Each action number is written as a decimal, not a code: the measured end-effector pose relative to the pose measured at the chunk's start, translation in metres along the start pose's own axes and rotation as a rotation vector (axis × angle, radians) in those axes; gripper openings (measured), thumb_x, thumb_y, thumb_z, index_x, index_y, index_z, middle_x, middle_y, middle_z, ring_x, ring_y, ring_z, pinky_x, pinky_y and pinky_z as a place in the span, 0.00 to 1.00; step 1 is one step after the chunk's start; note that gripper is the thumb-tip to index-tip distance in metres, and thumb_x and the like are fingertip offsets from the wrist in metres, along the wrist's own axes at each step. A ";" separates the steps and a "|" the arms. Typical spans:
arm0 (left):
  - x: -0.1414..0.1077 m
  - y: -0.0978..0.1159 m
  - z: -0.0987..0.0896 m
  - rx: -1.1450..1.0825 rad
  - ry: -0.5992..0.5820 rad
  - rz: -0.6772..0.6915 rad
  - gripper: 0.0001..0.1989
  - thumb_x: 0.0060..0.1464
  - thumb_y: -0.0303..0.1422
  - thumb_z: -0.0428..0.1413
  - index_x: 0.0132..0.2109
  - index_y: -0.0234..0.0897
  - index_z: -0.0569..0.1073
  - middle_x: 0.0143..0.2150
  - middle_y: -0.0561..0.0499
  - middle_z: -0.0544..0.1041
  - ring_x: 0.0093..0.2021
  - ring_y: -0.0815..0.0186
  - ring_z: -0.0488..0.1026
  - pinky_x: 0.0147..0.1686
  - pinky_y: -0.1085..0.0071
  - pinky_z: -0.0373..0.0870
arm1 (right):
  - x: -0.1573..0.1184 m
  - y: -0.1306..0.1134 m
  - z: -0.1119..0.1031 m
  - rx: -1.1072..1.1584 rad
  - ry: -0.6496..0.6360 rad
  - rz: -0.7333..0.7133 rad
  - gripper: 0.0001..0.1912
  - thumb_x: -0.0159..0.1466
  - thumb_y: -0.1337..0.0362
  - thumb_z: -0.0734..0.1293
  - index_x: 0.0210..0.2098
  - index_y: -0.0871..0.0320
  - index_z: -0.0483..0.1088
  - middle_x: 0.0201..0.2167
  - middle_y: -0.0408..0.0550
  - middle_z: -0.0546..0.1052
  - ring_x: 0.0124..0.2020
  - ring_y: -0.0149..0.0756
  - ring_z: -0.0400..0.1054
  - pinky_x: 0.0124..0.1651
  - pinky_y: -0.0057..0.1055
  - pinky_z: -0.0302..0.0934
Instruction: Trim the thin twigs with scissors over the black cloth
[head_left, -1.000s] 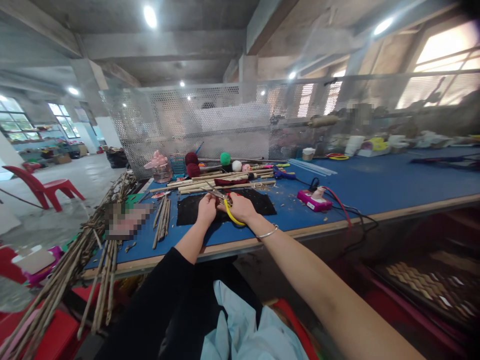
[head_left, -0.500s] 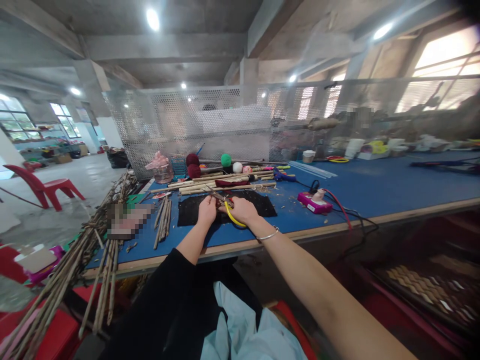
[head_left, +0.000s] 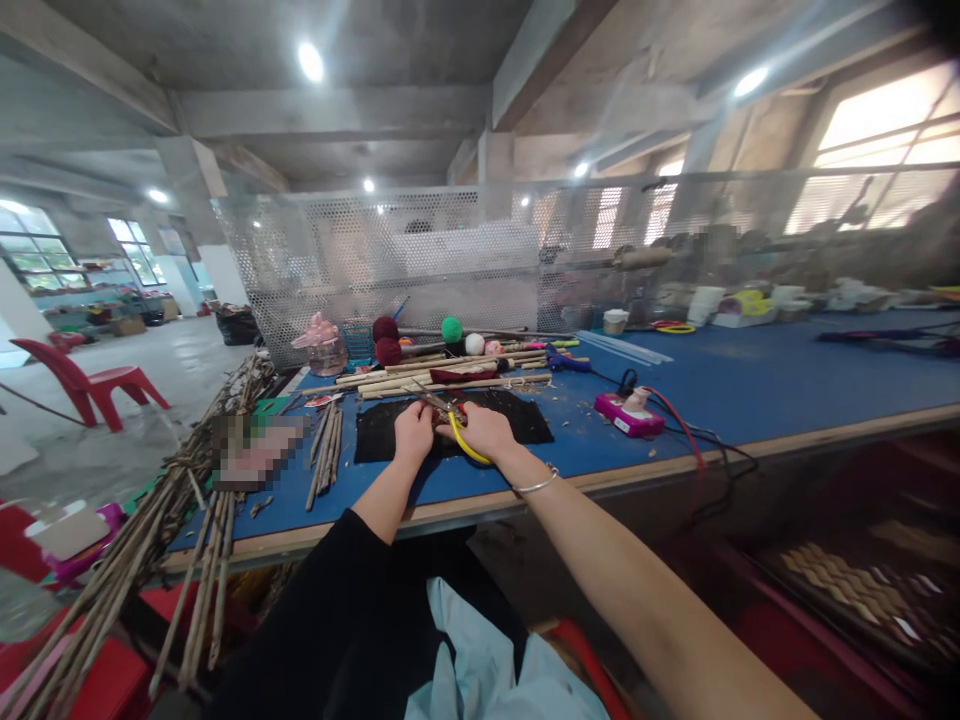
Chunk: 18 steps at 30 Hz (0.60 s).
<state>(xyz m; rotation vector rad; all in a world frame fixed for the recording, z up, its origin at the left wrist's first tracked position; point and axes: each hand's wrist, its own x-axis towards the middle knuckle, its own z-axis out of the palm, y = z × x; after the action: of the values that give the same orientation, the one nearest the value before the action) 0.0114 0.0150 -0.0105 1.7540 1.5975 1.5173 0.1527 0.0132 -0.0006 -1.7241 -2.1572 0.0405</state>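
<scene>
My right hand point(head_left: 484, 432) is closed around a pair of scissors point(head_left: 471, 447) with yellow handles. Their blades are parted and point up and left, above a black cloth point(head_left: 525, 416) on the blue table. Close beside the blades, my left hand point(head_left: 413, 432) is closed, its fingertips pinched together near the scissors. A small brown piece seems to lie between the two hands, but what the left fingers grip is too small to make out. Just left of the cloth lie several short cut sticks point(head_left: 328, 447).
Long twigs point(head_left: 169, 500) hang over the table's left edge. Behind the cloth lie peeled sticks point(head_left: 397, 378), yarn balls point(head_left: 452, 328) and a blue glue gun point(head_left: 568, 360). A purple power strip point(head_left: 630, 414) with cords sits to the right. A perforated metal screen point(head_left: 337, 260) stands behind.
The view has tilted slightly upward, so the scene sits a little lower. Both hands and the scissors stay in nearly the same place over the cloth.
</scene>
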 end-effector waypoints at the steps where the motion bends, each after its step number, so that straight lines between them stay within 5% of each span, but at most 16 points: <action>1: 0.000 0.000 0.000 0.017 -0.004 0.006 0.11 0.52 0.31 0.47 0.31 0.34 0.74 0.29 0.46 0.77 0.30 0.65 0.70 0.33 0.72 0.63 | -0.001 0.000 0.000 0.005 0.012 -0.007 0.33 0.52 0.35 0.56 0.40 0.58 0.64 0.37 0.54 0.75 0.40 0.44 0.69 0.39 0.33 0.58; 13: -0.001 -0.001 0.001 0.089 -0.016 0.054 0.13 0.54 0.32 0.46 0.31 0.34 0.74 0.29 0.46 0.76 0.30 0.66 0.69 0.33 0.72 0.61 | 0.003 0.001 -0.002 -0.013 -0.026 0.013 0.36 0.51 0.34 0.56 0.40 0.59 0.65 0.36 0.56 0.75 0.39 0.44 0.70 0.39 0.33 0.59; 18: 0.002 -0.004 0.004 -0.044 -0.020 0.016 0.12 0.54 0.32 0.46 0.33 0.33 0.74 0.29 0.47 0.75 0.30 0.66 0.69 0.33 0.72 0.63 | 0.002 0.002 -0.005 0.000 -0.041 0.029 0.33 0.52 0.35 0.56 0.37 0.58 0.68 0.36 0.55 0.75 0.39 0.42 0.70 0.38 0.31 0.59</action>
<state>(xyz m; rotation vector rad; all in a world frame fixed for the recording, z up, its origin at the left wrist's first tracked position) 0.0119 0.0194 -0.0147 1.7566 1.5332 1.5256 0.1560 0.0149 0.0039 -1.7695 -2.1609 0.0836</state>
